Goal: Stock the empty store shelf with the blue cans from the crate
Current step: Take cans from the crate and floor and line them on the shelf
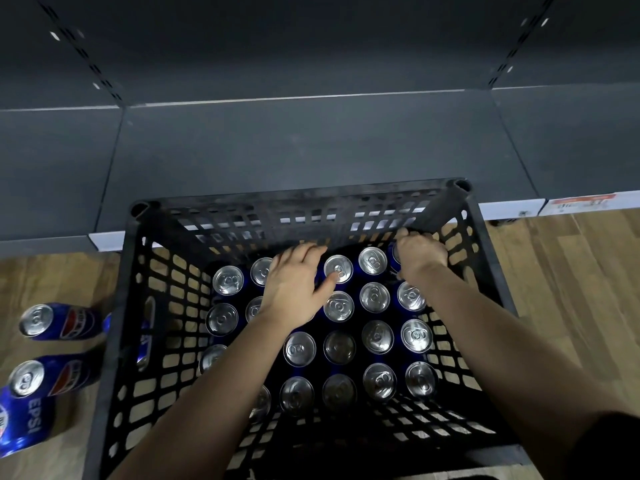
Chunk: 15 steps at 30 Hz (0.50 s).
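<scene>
Both of your hands are down inside the black crate (298, 197), working at its far row. Your left hand (294, 289) lies over a can in that row, hidden under the palm. The fingers bend down round its far side and the thumb rests on the silver top of the neighbouring can (338, 268) to the right. Your right hand (420, 254) is in the far right corner with its fingers curled tight round the corner can (394, 253), of which only a sliver of blue shows. So each hand has a narrow, closed hold on one can.

The blue cans (377, 336) stand upright in rows on the crate's floor, tops up, packed close from the near wall to the far one. The crate sits on the wooden floor (571, 271), its far wall right against the front edge of the dark grey shelf (311, 150), which stretches away beyond it. A price strip (581, 202) runs along the shelf's front at the right. Three loose cans (36, 320) stand on the floor to the left of the crate, apart from it.
</scene>
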{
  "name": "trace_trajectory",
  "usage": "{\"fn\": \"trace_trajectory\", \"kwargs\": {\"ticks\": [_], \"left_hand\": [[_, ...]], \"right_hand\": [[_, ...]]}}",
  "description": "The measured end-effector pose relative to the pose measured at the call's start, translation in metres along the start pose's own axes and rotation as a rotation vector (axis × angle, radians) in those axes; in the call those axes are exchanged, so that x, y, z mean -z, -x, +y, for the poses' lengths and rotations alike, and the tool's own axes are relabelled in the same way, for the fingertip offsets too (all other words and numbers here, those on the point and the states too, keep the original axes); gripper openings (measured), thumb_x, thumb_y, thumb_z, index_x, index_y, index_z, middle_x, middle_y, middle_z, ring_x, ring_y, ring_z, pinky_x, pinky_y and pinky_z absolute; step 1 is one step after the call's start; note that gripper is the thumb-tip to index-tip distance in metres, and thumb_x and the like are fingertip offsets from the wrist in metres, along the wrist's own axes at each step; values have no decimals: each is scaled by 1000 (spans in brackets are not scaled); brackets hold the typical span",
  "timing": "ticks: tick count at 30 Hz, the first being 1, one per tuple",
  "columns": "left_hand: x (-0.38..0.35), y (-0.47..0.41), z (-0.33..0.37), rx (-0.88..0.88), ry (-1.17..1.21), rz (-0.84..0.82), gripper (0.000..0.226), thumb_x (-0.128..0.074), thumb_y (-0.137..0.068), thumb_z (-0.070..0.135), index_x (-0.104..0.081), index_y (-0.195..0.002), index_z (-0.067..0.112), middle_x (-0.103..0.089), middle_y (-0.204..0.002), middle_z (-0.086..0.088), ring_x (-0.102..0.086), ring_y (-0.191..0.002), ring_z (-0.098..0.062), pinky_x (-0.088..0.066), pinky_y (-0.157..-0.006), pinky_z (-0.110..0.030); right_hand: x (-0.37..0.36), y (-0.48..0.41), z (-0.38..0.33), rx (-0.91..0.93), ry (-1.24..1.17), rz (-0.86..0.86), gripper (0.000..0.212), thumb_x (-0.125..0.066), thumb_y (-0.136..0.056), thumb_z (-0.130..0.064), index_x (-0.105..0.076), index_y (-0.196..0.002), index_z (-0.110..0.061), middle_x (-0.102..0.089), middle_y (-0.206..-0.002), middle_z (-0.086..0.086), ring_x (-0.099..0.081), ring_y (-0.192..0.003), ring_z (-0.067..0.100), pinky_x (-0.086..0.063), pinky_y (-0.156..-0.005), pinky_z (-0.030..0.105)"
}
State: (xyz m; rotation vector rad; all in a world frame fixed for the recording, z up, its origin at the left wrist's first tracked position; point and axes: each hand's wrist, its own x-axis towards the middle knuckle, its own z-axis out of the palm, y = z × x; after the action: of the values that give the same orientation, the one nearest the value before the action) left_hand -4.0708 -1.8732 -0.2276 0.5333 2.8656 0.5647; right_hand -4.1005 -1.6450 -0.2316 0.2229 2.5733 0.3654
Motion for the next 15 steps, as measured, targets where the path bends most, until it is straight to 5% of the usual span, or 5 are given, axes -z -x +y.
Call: {"fn": "trace_trajectory", "kwargs": {"ticks": [15], "left_hand": [[11,14,-1,34,-42,-38,66,-27,-86,57,-48,-135,20,-48,-139,0,-43,-127,-22,-24,-108,-38]], "right_hand": [[17,19,15,53,-186,74,72,-78,-72,-28,-44,-131,-4,-44,-124,14,-55,-108,31,-53,-82,36]]}}
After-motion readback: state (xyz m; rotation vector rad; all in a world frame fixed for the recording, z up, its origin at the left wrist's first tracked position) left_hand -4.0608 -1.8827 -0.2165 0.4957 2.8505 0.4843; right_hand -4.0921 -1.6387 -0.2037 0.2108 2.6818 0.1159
